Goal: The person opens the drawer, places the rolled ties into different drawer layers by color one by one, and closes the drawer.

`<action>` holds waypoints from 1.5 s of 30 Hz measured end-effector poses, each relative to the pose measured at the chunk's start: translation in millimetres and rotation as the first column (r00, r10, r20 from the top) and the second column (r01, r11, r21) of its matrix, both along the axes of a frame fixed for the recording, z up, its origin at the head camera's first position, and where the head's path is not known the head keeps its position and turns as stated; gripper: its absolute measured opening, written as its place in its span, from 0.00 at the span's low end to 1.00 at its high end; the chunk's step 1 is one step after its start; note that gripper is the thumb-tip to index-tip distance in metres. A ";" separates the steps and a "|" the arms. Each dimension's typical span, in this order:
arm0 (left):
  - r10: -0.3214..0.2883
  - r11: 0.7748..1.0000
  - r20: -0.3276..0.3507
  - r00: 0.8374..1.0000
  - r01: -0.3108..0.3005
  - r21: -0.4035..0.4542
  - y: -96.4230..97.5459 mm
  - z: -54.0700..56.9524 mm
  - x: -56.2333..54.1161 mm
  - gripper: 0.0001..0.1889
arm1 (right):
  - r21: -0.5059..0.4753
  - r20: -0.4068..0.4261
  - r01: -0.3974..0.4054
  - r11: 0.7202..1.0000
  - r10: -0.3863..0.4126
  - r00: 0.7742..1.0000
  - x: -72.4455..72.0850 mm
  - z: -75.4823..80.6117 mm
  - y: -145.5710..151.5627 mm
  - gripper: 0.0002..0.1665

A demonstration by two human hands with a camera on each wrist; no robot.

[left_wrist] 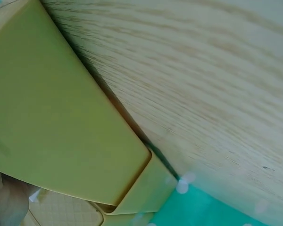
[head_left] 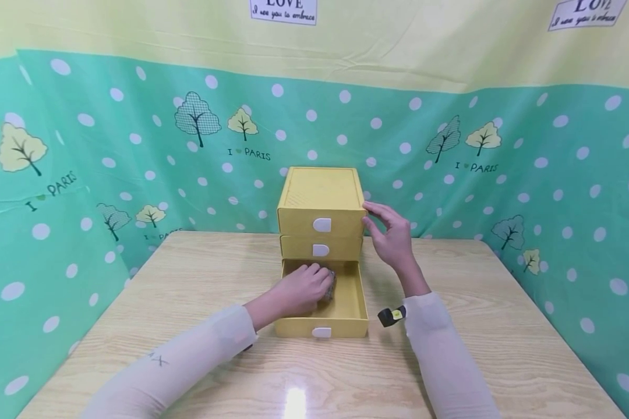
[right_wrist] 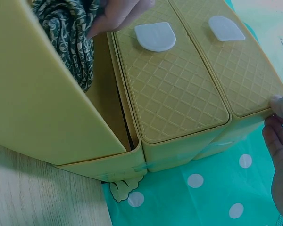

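Observation:
My left hand (head_left: 303, 288) reaches down into the pulled-out bottom drawer (head_left: 346, 327) of a yellow drawer unit. It grips a folded cloth (head_left: 331, 286), which in the right wrist view is a dark green-and-white patterned cloth bundle (right_wrist: 68, 42) partly hidden behind the drawer wall. Only a bit of the left hand (left_wrist: 8, 203) shows at the lower left of the left wrist view. With its fingertips, my right hand (head_left: 393, 238) touches the upper right front corner of the unit (head_left: 322, 189); the fingers stay mostly straight.
Above the open drawer, the middle drawer (head_left: 293, 248) and top drawer (head_left: 296, 222) are closed, each with a white tab. The unit stands on a wood-grain table (head_left: 204, 279). Behind it hangs a green dotted curtain (head_left: 293, 128). A black strap device (head_left: 391, 316) sits at the right wrist.

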State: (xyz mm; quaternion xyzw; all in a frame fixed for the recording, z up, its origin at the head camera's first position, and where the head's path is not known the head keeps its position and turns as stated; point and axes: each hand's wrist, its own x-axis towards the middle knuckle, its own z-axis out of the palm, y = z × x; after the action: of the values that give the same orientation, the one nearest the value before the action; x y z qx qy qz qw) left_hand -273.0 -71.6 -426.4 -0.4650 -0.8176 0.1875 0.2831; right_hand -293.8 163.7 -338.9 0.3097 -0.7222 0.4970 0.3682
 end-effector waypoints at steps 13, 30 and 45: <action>-0.049 0.997 0.094 0.994 0.054 -0.052 -8.0 7.4 -2.6 0.28 | 0.021 0.003 0.029 0.999 -0.029 1.000 0.3 0.3 0.2 0.18; -0.089 0.993 0.117 0.989 0.097 -0.067 -25.3 30.7 14.2 0.22 | 0.012 0.009 0.018 1.000 -0.018 1.000 0.7 -1.8 0.2 0.19; -0.293 0.956 -0.136 0.946 0.286 -0.070 -25.2 38.7 50.3 0.15 | 0.002 -0.002 0.005 1.000 -0.005 1.000 0.7 -1.1 -0.2 0.19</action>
State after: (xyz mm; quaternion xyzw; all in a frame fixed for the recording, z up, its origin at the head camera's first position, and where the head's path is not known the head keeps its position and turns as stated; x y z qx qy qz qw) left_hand -222.7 -96.8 -387.7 -0.5720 -0.7129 0.1973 0.3544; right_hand -293.2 163.6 -340.0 0.3090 -0.7229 0.4952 0.3698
